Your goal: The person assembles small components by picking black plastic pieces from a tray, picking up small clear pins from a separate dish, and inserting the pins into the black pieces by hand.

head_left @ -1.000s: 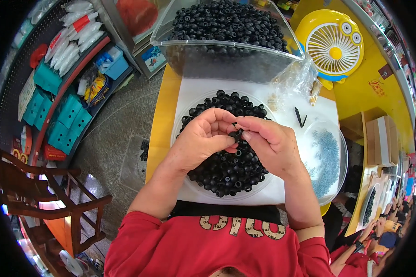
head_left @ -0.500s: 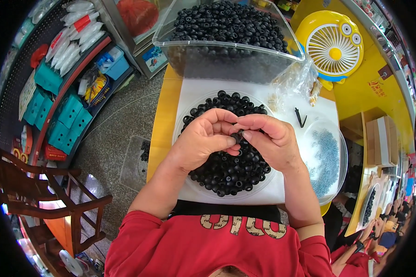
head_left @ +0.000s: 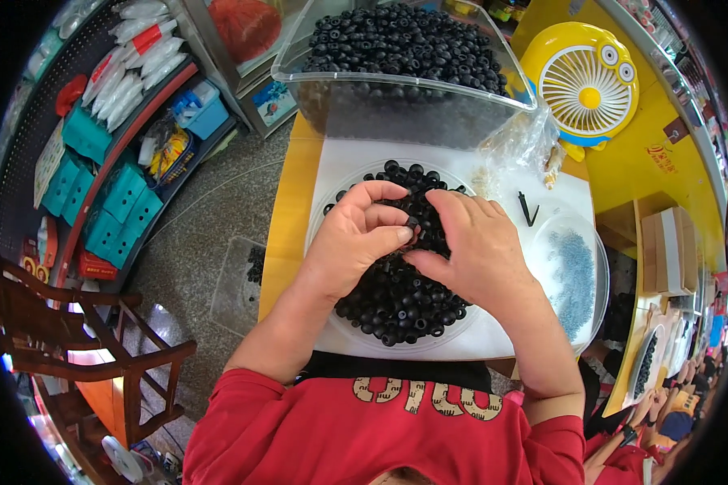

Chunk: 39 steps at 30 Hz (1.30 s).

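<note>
My left hand [head_left: 349,234] pinches a small black round piece [head_left: 412,222] between thumb and fingers, above a heap of similar pieces [head_left: 396,303]. Many in the heap show a hole through them, like large beads. They lie in a shallow, clear round tray [head_left: 319,214] on the white tabletop. Close by on the right, my right hand [head_left: 487,250] hovers over the heap, thumb and fingers apart, with nothing seen between them. Its palm side is hidden.
A large clear bin [head_left: 404,78] of black pieces stands behind the tray. To the right are a crumpled plastic bag [head_left: 522,145], a black V-shaped tool [head_left: 528,208], a round container with tiny bluish bits [head_left: 573,279] and a yellow fan [head_left: 588,97]. A wooden chair [head_left: 129,364] stands left.
My right hand has drawn away from the left and its thumb and fingers have parted. The left hand keeps its pinch in nearly the same place.
</note>
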Each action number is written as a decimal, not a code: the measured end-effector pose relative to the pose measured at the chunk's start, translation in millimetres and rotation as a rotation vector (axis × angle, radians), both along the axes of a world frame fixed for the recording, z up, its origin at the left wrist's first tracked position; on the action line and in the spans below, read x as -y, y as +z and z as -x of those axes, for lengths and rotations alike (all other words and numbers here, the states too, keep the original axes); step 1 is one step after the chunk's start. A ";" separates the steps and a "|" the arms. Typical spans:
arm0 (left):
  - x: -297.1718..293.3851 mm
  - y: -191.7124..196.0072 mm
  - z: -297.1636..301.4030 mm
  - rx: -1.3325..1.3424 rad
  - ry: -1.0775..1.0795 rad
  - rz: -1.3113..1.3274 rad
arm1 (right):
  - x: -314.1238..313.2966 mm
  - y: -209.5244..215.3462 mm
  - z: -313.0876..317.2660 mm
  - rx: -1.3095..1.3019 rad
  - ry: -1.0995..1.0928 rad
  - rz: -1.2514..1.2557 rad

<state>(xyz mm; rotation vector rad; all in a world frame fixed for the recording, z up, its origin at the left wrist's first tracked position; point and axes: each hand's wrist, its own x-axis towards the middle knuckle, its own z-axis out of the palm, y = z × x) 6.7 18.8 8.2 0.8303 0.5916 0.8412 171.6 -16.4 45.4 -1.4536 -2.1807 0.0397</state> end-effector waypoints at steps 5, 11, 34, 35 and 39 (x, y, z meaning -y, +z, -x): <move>7.2 1.5 -5.0 -0.213 0.112 -0.176 | -5.3 -5.9 11.6 0.334 0.001 0.042; 10.1 -3.8 -8.4 -0.299 0.110 -0.260 | -8.7 -12.1 7.7 0.335 0.067 -0.080; 6.0 -5.5 -2.6 -0.410 -0.090 -0.316 | -0.7 -21.2 -2.1 0.352 0.110 0.095; 8.1 -6.6 -3.6 -0.449 -0.052 -0.336 | -1.4 -20.8 -0.3 0.333 0.076 0.085; 9.2 2.0 -2.2 -0.430 0.075 -0.322 | 9.9 9.4 -8.0 0.189 -0.144 0.304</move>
